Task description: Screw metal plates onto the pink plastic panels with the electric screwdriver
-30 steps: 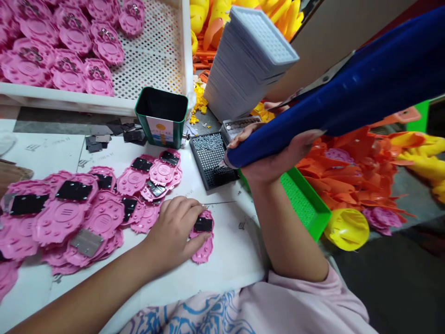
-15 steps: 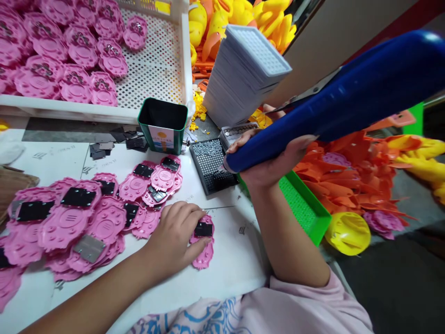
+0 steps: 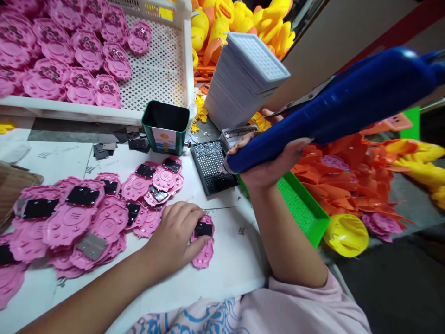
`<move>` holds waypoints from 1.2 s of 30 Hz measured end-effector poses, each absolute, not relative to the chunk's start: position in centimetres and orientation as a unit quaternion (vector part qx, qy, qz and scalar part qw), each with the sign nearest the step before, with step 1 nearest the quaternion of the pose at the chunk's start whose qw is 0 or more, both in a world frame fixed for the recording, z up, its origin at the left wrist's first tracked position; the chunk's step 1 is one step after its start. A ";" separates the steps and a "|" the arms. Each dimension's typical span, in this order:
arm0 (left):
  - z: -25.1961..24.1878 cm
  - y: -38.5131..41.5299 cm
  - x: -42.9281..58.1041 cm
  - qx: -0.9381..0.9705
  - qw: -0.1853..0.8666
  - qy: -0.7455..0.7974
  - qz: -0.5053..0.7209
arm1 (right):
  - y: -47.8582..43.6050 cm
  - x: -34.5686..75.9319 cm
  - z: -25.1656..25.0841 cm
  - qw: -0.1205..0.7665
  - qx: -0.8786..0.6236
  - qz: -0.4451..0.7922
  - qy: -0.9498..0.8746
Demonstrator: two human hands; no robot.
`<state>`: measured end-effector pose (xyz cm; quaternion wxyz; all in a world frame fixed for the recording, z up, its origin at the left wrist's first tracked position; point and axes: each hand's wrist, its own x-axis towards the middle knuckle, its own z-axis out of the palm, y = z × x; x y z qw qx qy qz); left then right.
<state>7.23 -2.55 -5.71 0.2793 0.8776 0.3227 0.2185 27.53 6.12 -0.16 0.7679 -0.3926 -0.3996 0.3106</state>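
My left hand (image 3: 175, 237) presses down on a pink plastic part (image 3: 203, 246) with a black plate on it, near the table's front edge. Its fingers curl over the part's left side. My right hand (image 3: 269, 163) is wrapped round a blue electric screwdriver (image 3: 333, 111), held slanted with its tip over a black screw tray (image 3: 212, 164). Left of my left hand lie several more pink parts (image 3: 69, 218), many with black or grey plates on top.
A green tin (image 3: 166, 127) stands behind the pink parts. A white perforated crate (image 3: 163, 60) holds more pink parts at the back left. A stack of grey trays (image 3: 243, 79), a green tray (image 3: 302, 204) and orange and yellow toy pieces (image 3: 347, 157) fill the right.
The view has shifted slightly downward. Both hands hold nearly the same places; the screwdriver's rear end has dropped a little in the picture.
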 end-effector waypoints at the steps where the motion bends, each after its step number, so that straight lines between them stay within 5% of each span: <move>1: -5.7 -2.5 7.2 0.877 0.281 0.324 0.218 | 6.1 27.5 -0.3 0.767 -0.395 0.317 -0.394; 36: -5.6 -2.5 7.2 0.877 0.280 0.327 0.212 | 6.2 27.3 0.4 0.769 -0.397 0.325 -0.380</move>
